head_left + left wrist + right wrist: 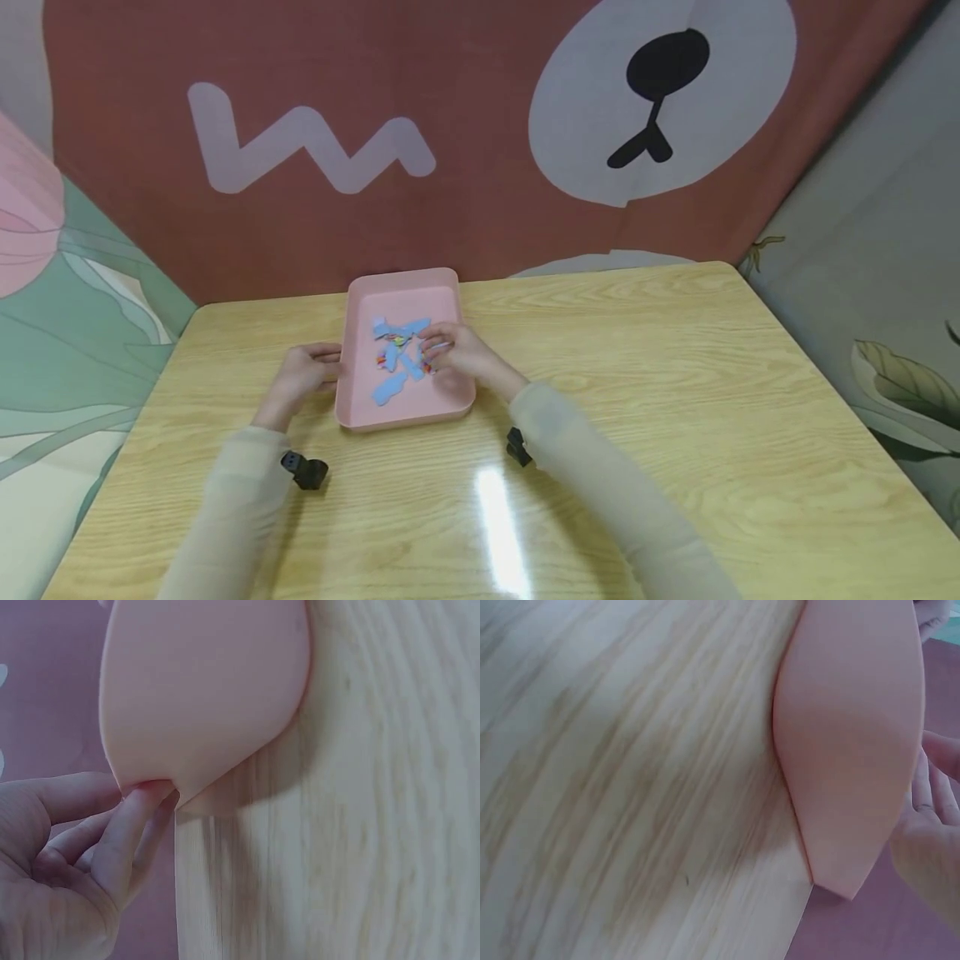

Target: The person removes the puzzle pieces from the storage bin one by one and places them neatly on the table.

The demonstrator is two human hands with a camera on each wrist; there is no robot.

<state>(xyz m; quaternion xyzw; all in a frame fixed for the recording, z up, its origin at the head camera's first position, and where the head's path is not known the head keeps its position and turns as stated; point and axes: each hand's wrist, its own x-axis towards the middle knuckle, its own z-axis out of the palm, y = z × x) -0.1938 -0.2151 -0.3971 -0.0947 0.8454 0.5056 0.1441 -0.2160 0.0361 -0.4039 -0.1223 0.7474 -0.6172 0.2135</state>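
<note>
Printed reddish-brown fabric is hanging behind a wood-grain desk. Light-blue flat pieces and smaller multicoloured bits are lying loose inside a pink tray, bunched about its middle. One long blue piece is holding the governing position: it is lying just left of and slightly nearer the person than the fingertips of the right hand, its long axis slanting from far left to near right in the head view. That right hand is the closer of the two; its bent fingers are pointing leftward over the tray. Whether they are pinching anything cannot be told: they are covering part of the pile, and the right wrist view is showing mainly the tray's outer wall. The left hand is touching the left wall with extended fingers; no grip around the rim is showing. Farther out, pale sleeves are covering both forearms, and a black device is sitting beside the left wrist.
</note>
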